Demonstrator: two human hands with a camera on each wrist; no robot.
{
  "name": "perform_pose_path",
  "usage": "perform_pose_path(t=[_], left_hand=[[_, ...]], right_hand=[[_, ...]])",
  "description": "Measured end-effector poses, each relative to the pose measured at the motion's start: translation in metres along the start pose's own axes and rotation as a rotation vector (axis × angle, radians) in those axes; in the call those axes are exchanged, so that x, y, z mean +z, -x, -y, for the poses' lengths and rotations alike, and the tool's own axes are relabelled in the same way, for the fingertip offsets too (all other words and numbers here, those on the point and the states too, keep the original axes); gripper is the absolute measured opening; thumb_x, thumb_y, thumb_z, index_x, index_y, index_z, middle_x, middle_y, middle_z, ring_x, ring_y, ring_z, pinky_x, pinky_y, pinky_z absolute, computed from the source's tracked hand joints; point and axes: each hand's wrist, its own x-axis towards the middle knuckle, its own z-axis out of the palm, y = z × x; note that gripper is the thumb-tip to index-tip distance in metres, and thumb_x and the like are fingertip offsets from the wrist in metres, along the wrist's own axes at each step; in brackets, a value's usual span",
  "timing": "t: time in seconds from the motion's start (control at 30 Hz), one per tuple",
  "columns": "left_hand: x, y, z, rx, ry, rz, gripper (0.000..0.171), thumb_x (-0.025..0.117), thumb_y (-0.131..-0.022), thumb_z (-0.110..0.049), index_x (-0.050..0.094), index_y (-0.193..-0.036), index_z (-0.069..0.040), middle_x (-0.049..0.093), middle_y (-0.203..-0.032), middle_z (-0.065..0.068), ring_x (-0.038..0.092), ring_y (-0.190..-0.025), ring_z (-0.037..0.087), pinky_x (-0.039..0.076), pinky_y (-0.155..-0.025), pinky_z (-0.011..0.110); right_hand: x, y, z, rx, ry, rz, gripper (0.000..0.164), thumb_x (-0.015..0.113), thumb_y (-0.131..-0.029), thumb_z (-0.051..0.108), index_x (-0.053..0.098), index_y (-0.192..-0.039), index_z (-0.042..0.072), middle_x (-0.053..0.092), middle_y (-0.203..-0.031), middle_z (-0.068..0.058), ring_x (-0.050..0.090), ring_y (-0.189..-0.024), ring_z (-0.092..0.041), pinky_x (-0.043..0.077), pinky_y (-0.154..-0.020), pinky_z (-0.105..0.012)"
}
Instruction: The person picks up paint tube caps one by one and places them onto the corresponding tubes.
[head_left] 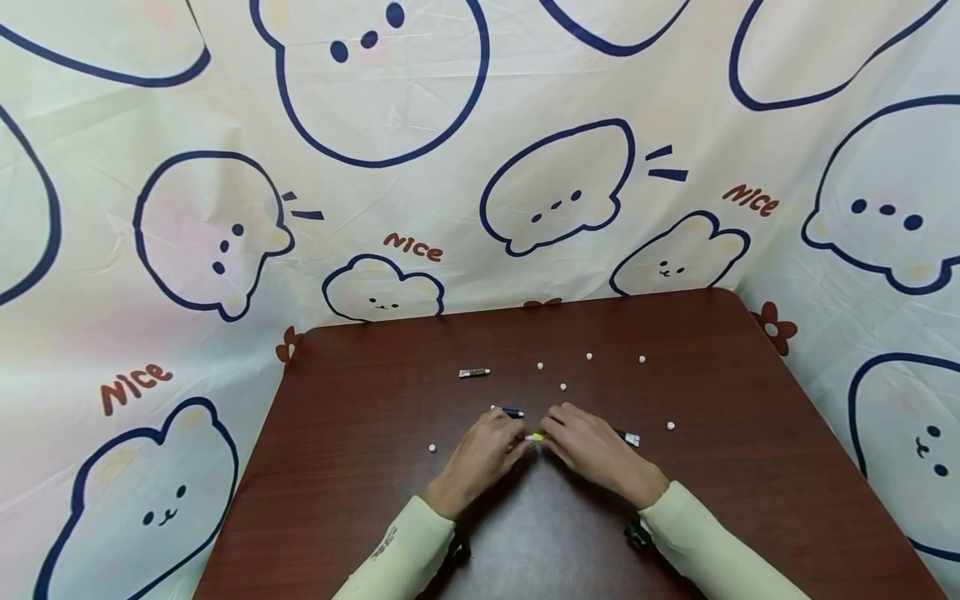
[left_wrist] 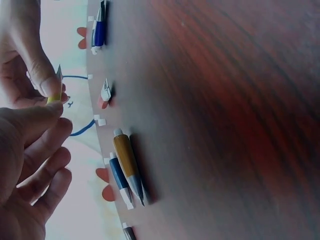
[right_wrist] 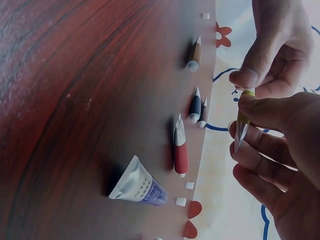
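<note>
A small yellow paint tube [head_left: 537, 437] is held between both hands above the table. My right hand [head_left: 588, 442] pinches its body; in the right wrist view the tube's silver crimped end [right_wrist: 240, 136] points towards that palm. At the tube's other end, the thumb and fingertips of my left hand [head_left: 483, 450] pinch, and they hide the cap. Close by on the table lie a dark blue tube [right_wrist: 194, 105], a black tube [head_left: 474, 373], an ochre tube [left_wrist: 126, 159], a red tube [right_wrist: 180, 150] and a purple tube [right_wrist: 154, 194].
Several small white caps are scattered about, including one cap [head_left: 432, 448] left of my left hand and another cap [head_left: 671, 426] to the right. The brown table [head_left: 360, 500] ends at a patterned cloth [head_left: 450, 208] behind.
</note>
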Motion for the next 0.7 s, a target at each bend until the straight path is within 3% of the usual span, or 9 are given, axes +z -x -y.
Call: perform_pose_path(t=[0.1, 0.3, 0.53, 0.7], left_hand=[[-0.0007, 0.0001, -0.0005, -0.007, 0.001, 0.0, 0.009, 0.082, -0.1, -0.02, 0.078, -0.107, -0.015, 0.081, -0.097, -0.004, 0.07, -0.097, 0.015, 0.057, -0.108, 0.043], [-0.0023, 0.0009, 0.0003, 0.0, -0.008, -0.011, 0.01, 0.081, -0.1, -0.019, 0.079, -0.11, -0.016, 0.081, -0.099, -0.005, 0.067, -0.096, 0.012, 0.057, -0.094, 0.033], [-0.0046, 0.0004, 0.0016, -0.013, -0.021, 0.024, 0.012, 0.085, -0.098, -0.021, 0.077, -0.104, -0.014, 0.08, -0.093, -0.006, 0.067, -0.093, 0.012, 0.058, -0.092, 0.034], [-0.0023, 0.0005, 0.0005, -0.016, -0.003, 0.0, 0.015, 0.086, -0.097, -0.022, 0.077, -0.106, -0.015, 0.079, -0.095, -0.006, 0.066, -0.094, 0.013, 0.057, -0.087, 0.032]], right_hand=[[-0.0005, -0.0007, -0.0003, 0.008, 0.004, 0.002, 0.015, 0.081, -0.101, 0.022, 0.073, -0.112, 0.016, 0.066, -0.105, 0.002, 0.061, -0.093, -0.014, 0.058, -0.076, -0.033], [-0.0002, -0.001, -0.0016, 0.0, -0.006, -0.005, 0.014, 0.081, -0.101, 0.022, 0.073, -0.11, 0.015, 0.065, -0.104, 0.002, 0.06, -0.092, -0.014, 0.058, -0.076, -0.033], [0.0011, -0.0023, -0.0016, -0.02, -0.001, -0.007, 0.014, 0.081, -0.1, 0.022, 0.072, -0.108, 0.016, 0.065, -0.102, 0.003, 0.06, -0.091, -0.014, 0.057, -0.075, -0.032], [0.0014, -0.0032, -0.0016, -0.015, 0.012, -0.023, 0.014, 0.082, -0.099, 0.021, 0.072, -0.108, 0.016, 0.065, -0.102, 0.002, 0.06, -0.09, -0.015, 0.057, -0.074, -0.032]])
